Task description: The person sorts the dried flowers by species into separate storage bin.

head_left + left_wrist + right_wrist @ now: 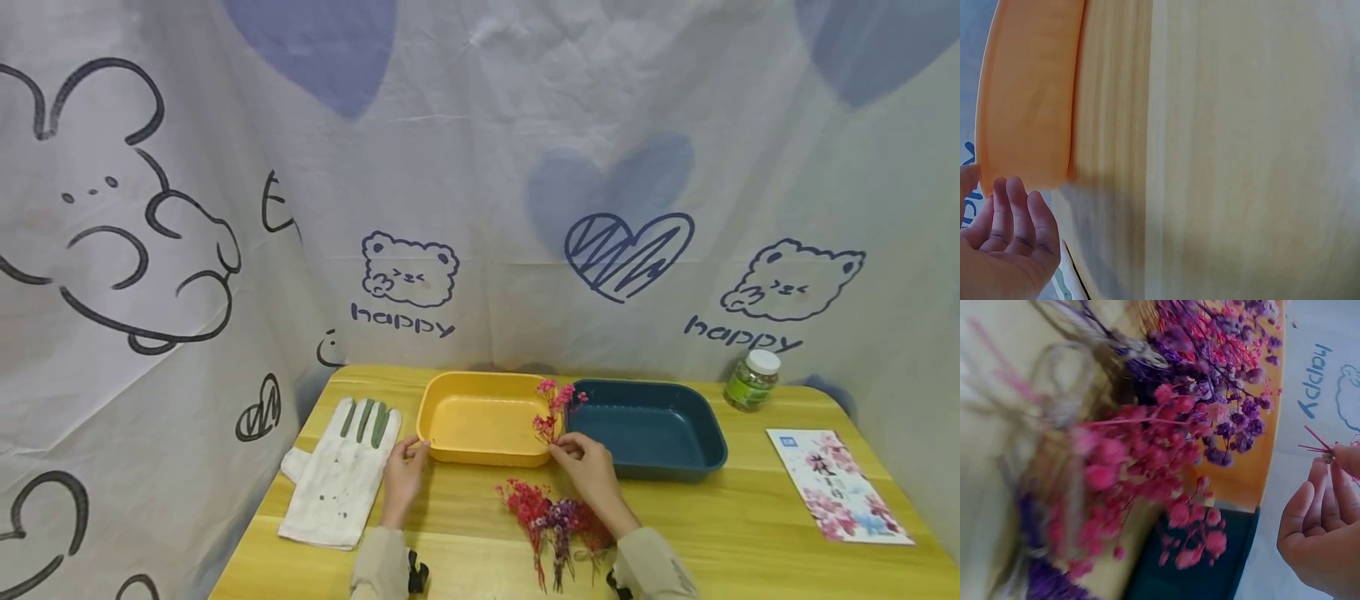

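My left hand [405,475] holds the front left corner of a yellow plastic tray [480,457]; in the left wrist view its fingers [1019,215] lie against the tray's outer end. Above the tray's right end, my right hand [588,471] pinches a small sprig of pink dried flowers [555,404] by its stems. The right wrist view shows the stem ends poking out between thumb and fingertips. Tied bunches of dried flowers, pink [527,504] and purple [561,521], lie on the table in front of the tray, partly beside my right forearm.
A dark blue tray [645,469] stands right beside the yellow one. Behind it at right is a jar with a white lid [752,381]. A flower-printed packet [840,487] lies far right. White gloves [337,483] lie left of my left hand. A printed curtain [495,317] hangs behind the table.
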Available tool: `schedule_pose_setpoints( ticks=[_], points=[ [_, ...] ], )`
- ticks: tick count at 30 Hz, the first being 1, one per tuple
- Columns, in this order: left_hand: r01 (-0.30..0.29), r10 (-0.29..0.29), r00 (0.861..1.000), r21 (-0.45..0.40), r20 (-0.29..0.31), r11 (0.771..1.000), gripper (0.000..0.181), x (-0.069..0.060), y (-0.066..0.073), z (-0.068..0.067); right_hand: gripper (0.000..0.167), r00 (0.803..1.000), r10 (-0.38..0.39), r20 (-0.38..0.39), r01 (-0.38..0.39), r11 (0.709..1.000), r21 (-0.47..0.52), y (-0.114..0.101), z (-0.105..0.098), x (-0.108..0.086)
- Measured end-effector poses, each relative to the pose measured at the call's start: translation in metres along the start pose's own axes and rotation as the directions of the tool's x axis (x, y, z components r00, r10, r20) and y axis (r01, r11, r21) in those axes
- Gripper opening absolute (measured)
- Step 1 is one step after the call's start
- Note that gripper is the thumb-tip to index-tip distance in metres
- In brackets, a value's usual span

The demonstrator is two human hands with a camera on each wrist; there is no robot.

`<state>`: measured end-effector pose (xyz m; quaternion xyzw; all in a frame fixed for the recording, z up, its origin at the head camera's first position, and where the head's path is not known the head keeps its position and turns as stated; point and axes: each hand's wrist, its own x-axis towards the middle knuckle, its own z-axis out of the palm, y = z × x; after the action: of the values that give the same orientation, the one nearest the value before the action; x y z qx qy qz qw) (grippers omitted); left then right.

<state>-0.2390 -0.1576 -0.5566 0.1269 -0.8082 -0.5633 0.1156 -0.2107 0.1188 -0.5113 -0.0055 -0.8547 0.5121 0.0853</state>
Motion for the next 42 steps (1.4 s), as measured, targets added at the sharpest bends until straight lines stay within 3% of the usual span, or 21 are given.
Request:
schedule_pose_setpoints(
  ticks=[12, 20, 28, 42],
  points=[
    [-0.016, 0.016, 1.000, -0.027, 0.004, 1.000, 0.037, 0.000, -0.003, 0.000, 0.014, 1.000, 0.031, 0.007, -0.031, 0.999, -0.013, -0.001, 0.027, 0.031],
    [-0.150, 0.145, 0.988, -0.100, -0.053, 0.984, 0.046, -0.003, -0.010, 0.002, 0.016, 0.998, 0.043, 0.054, -0.040, 0.998, -0.043, 0.005, 0.033, 0.030],
    [-0.009, 0.008, 1.000, -0.054, -0.011, 0.999, 0.034, -0.001, 0.000, 0.001, 0.020, 0.997, 0.039, 0.065, -0.038, 0.999, -0.020, 0.000, 0.030, 0.028],
    [-0.012, 0.012, 1.000, -0.031, 0.010, 0.999, 0.034, 0.001, -0.004, 0.003, 0.018, 0.998, 0.043, 0.049, -0.044, 0.999, 0.023, -0.008, 0.018, 0.021]
  ],
)
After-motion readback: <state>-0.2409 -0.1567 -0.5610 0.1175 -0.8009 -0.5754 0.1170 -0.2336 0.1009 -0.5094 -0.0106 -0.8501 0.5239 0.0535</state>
